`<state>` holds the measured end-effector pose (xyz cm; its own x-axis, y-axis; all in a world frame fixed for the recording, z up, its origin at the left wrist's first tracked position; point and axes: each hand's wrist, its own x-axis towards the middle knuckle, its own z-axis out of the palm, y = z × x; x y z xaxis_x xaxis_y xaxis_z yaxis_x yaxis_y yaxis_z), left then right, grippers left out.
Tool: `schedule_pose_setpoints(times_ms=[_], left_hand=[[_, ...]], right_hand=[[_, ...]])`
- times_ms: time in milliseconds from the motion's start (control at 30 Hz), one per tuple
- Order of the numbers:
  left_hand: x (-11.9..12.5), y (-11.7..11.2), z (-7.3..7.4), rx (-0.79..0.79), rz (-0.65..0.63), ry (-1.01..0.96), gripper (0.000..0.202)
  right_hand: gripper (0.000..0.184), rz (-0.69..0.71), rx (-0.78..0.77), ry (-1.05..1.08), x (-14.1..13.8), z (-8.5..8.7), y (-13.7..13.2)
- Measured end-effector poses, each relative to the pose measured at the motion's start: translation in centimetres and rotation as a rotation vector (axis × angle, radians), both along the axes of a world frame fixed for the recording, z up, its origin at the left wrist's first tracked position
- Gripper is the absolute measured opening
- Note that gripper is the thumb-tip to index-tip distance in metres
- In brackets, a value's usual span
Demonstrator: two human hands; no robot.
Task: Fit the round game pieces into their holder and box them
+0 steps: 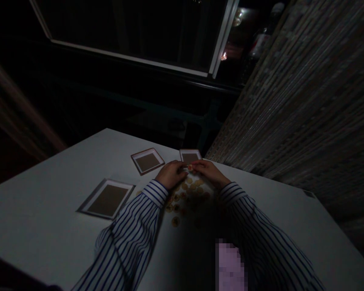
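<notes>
My right hand [210, 171] pinches a round Chinese chess piece [190, 167] with a red mark, between thumb and fingertips. Close on its left, my left hand [171, 173] is bent over the table with thumb and forefinger apart; its forefinger tip reaches the piece or stops just short of it. Beneath and between both hands lie several loose Chinese chess pieces [175, 221], round and pale wood, some showing dark or red characters and some plain side up. Shadow and my forearms hide part of the scatter.
On the white table [57, 194] lie three framed trays or boxes with brown insides: a grey-rimmed one [98, 216] at left, a brown-rimmed one [162, 162] behind my left hand, another [189, 150] at the far edge. A bead curtain [279, 97] hangs along the right side.
</notes>
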<state>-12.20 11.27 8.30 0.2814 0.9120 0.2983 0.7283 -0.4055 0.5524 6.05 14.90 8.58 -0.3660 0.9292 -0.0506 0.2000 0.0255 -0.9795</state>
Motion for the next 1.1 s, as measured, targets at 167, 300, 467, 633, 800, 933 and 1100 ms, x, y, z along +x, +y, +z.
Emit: schedule_pose_setpoints(times_ms=[167, 300, 467, 633, 800, 933, 1100], left_hand=[[0.2, -0.4, 0.5, 0.079, -0.003, 0.04, 0.034], [0.2, -0.5, 0.4, 0.131, 0.003, 0.048, 0.032], [0.3, -0.6, 0.4, 0.142, 0.002, 0.047, 0.029], [0.4, -0.6, 0.5, 0.132, -0.003, 0.109, 0.03], [-0.5, -0.3, 0.4, 0.036, -0.019, 0.197, 0.032], [-1.7, 0.2, -0.2, -0.109, 0.005, 0.274, 0.029], [-2.3, 0.4, -1.4, -0.191, -0.024, 0.319, 0.03]], right_hand=[[0.032, 0.027, 0.008, -0.022, -0.2, 0.4, -0.4], [0.031, 0.042, 0.006, -0.029, -0.3, 0.6, -0.6], [0.027, 0.041, 0.026, -0.064, -0.4, 1.1, -1.0], [0.022, 0.043, 0.053, -0.082, -0.9, 1.3, -1.2], [0.02, -0.001, 0.127, -0.255, -0.4, -0.2, 0.0], [0.02, -0.022, 0.286, -0.581, 0.4, -1.3, 0.7], [0.015, -0.004, 0.311, -0.693, 0.6, -1.8, 0.8]])
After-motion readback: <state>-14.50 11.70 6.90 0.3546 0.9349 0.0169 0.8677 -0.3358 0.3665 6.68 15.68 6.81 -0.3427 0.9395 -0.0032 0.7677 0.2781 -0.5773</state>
